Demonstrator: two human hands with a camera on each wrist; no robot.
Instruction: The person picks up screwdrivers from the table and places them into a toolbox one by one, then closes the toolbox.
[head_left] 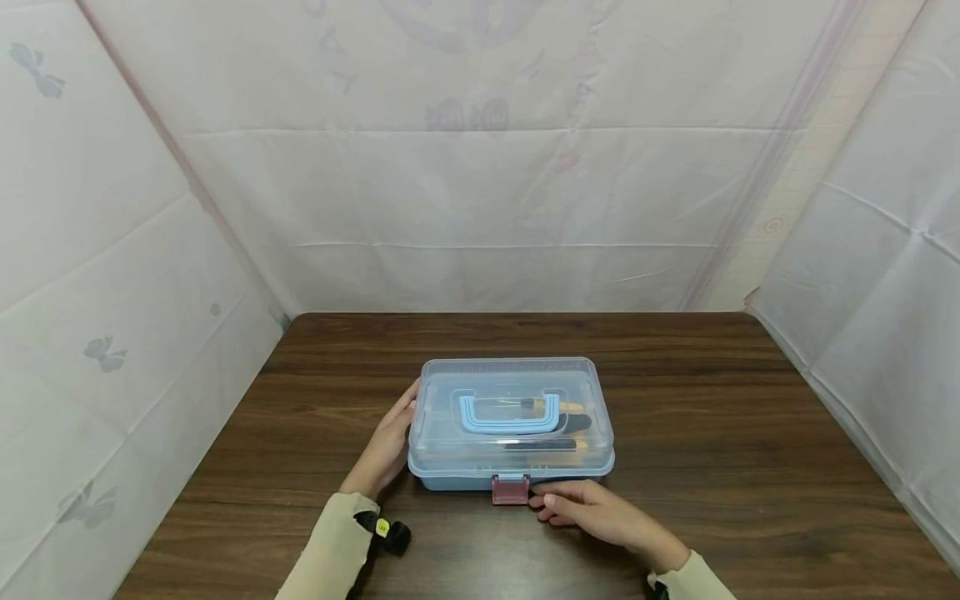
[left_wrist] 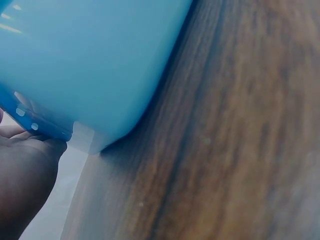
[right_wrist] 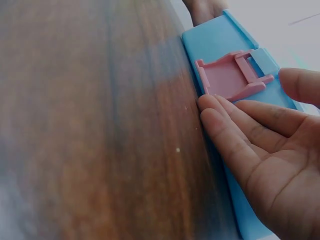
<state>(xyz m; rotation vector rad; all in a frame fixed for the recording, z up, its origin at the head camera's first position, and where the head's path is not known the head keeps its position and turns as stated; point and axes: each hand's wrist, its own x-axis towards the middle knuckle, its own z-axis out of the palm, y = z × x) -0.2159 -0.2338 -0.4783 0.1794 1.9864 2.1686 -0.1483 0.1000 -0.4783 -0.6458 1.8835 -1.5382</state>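
A plastic storage box (head_left: 442, 454) with a clear lid (head_left: 442, 408) and a light blue base sits on the wooden table, lid down. On the lid is a blue handle (head_left: 510, 425). Along its left side rests my left hand (head_left: 386, 446), fingers reaching toward the back corner. In the left wrist view, part of that hand (left_wrist: 30, 175) shows beside the box's blue wall (left_wrist: 100, 65). At the front, a pink latch (right_wrist: 225, 77) tilts outward from the base. My right hand (right_wrist: 270, 155) touches its edge with extended fingertips (right_wrist: 212, 117), thumb held apart.
Through the lid show several long items, among them a dark-handled tool (head_left: 543, 445) and yellowish pieces (head_left: 570, 407). Dark wood tabletop (head_left: 712, 417) surrounds the box. Pale patterned sheets (head_left: 480, 192) hang behind and on both sides.
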